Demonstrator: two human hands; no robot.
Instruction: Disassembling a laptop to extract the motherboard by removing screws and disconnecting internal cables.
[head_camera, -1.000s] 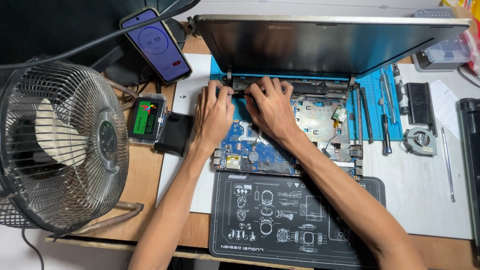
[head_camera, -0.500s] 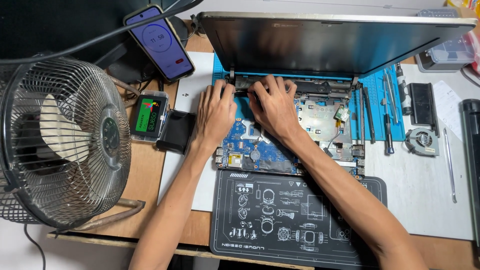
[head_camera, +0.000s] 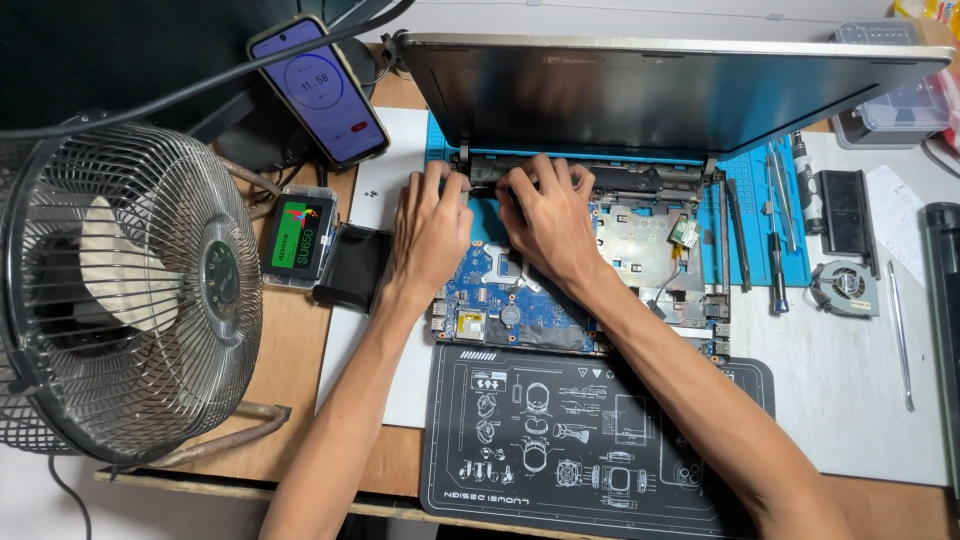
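Note:
An opened laptop lies on a blue work mat (head_camera: 760, 215), its blue motherboard (head_camera: 520, 300) bare and its lid (head_camera: 660, 95) tilted up at the back. My left hand (head_camera: 430, 235) rests over the board's left side, fingers pinching at the dark hinge strip (head_camera: 640, 180) under the lid. My right hand (head_camera: 545, 220) sits beside it, fingertips pressed on the same strip. The two hands' fingers nearly touch. What lies under the fingertips is hidden.
A metal-caged fan (head_camera: 120, 290) stands at the left. A phone (head_camera: 320, 90) leans behind it, with a boxed drive (head_camera: 298, 238) and a black pouch (head_camera: 352, 265) nearby. A dark printed mat (head_camera: 560, 440) lies in front. Screwdrivers (head_camera: 775, 260), a small cooling fan (head_camera: 845, 287) and a plastic parts box (head_camera: 895, 110) lie at the right.
Both hands have stayed at the hinge strip, with only slight finger movement. The view shifted a little.

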